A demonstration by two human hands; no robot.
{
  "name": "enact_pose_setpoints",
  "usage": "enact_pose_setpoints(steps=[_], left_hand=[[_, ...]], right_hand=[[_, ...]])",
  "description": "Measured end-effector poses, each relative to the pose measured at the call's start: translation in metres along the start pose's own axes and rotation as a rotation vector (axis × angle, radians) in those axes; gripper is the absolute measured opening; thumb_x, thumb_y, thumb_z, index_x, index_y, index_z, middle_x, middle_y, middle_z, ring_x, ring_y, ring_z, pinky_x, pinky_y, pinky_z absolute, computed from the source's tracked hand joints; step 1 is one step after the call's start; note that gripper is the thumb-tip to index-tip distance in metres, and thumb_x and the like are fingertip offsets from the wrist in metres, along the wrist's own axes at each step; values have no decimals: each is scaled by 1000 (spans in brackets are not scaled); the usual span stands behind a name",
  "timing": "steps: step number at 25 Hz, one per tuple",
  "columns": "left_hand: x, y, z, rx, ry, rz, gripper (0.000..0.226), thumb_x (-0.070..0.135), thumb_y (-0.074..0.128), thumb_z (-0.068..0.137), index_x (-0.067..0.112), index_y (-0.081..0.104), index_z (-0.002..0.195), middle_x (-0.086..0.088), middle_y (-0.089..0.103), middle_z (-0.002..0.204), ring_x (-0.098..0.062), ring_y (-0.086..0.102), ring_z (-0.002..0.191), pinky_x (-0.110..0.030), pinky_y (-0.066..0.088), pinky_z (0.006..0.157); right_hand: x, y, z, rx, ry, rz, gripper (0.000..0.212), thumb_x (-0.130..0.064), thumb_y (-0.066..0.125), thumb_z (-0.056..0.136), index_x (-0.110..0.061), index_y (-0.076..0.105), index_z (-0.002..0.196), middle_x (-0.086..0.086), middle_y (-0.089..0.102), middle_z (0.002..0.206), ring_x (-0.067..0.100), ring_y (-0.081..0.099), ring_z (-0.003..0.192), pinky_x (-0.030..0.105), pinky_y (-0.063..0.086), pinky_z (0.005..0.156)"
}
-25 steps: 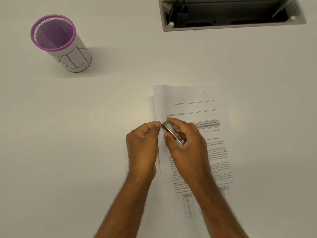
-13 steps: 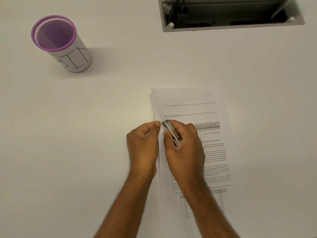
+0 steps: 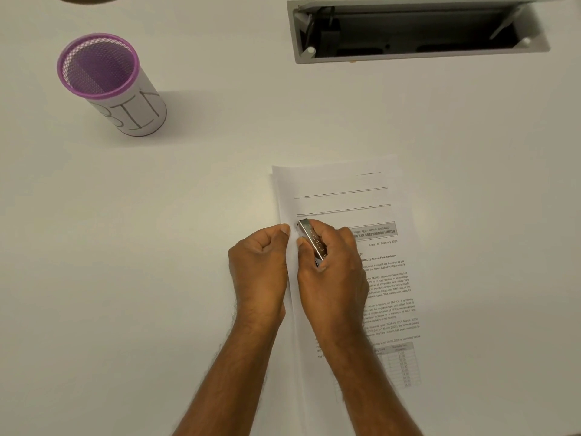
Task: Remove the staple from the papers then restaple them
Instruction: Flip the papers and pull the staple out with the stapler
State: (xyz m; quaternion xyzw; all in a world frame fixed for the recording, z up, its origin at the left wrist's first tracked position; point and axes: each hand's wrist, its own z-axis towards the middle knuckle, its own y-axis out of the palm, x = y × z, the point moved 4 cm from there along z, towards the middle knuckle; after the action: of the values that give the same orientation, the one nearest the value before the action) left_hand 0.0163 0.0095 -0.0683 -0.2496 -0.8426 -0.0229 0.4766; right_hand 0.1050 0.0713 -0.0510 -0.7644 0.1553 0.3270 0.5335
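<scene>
Papers (image 3: 339,196) lie on the white table (image 3: 157,247) in the head view, a printed stack set lengthwise away from the person, its left long edge running between the two hands. The left hand (image 3: 257,272) rests at that edge with its fingers curled into a loose fist and the thumb tip pressed against the sheet margin, apparently pinning or pinching the edge, though what lies under the fingers is hidden. The right hand (image 3: 333,275) grips a small metal stapler (image 3: 312,242), fingers wrapped over its far side and thumb against the near side, its nose aimed at the left margin of the sheets just beside the left thumb. A tiny dark mark shows on the paper at the nose; it may be the staple, but it is too small to tell. Judging from this, the step in hand is either prying the old staple out with the tool's tip or lining up for the fresh one; which of the two cannot be settled. The next move calls for keeping the sheets squared under the left thumb and the nose held true to the margin. Well apart at the far left stands a purple-rimmed mesh cup (image 3: 107,86), and a recessed cable box (image 3: 418,29) sits at the table's far edge.
</scene>
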Motion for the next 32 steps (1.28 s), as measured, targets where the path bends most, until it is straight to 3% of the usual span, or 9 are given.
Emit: enact_pose_setpoints(steps=[3,5,6,8,10,16,22,27,32], left_hand=[[0,0,1,-16,3,-22,25,30,65,96,17,77,113,9,75,94,-15,75,92,-39,62,91],[-2,0,1,-16,-14,-38,19,29,66,96,20,79,108,13,76,87,-12,75,85,-32,63,83],[-2,-1,2,-23,-23,-59,15,28,67,96,27,81,99,17,77,78,-9,76,78,-26,63,74],[0,0,1,-51,-17,-88,34,28,66,97,44,79,69,22,74,64,0,73,63,-13,56,53],[1,0,-1,-58,-11,-88,45,28,66,97,44,73,55,26,71,59,4,70,56,-8,49,46],[0,0,0,-55,25,-130,23,28,66,96,39,73,77,24,76,69,1,75,68,-11,55,55],[-1,-1,-1,-60,22,-105,16,30,66,96,37,75,83,12,79,84,-11,77,80,-25,62,74],[1,-1,0,-68,9,-103,22,32,66,95,42,70,76,25,74,69,-2,75,72,-14,59,65],[1,-2,0,-81,9,-121,17,29,68,95,38,73,82,30,73,67,6,72,66,-8,52,53]], right_hand=[[1,0,1,-14,-1,5,33,-37,61,100,-34,61,133,-12,59,119,2,58,88,15,43,70],[4,-2,1,-14,6,45,31,-36,62,100,-35,61,131,-14,58,117,0,57,84,11,42,68],[6,-3,1,-21,8,85,30,-36,62,100,-36,62,129,-15,58,116,-2,58,86,13,45,70],[10,-7,3,-56,22,182,29,-35,63,99,-35,63,128,-16,61,115,-2,62,96,22,56,79],[16,-12,4,-107,39,254,31,-35,66,97,-33,65,128,-16,64,115,1,64,103,28,60,86],[14,-14,5,-236,-12,240,40,-33,71,94,-39,62,133,-21,66,122,-1,65,108,31,59,92],[9,-10,9,-219,24,236,31,-35,69,95,-42,64,125,-21,65,116,1,65,105,39,59,93],[9,-6,8,-159,46,221,29,-37,66,96,-42,64,124,-23,61,112,-2,64,100,35,59,90],[8,-9,10,-103,50,190,33,-40,66,96,-39,64,129,-21,62,114,-1,65,100,38,59,89]])
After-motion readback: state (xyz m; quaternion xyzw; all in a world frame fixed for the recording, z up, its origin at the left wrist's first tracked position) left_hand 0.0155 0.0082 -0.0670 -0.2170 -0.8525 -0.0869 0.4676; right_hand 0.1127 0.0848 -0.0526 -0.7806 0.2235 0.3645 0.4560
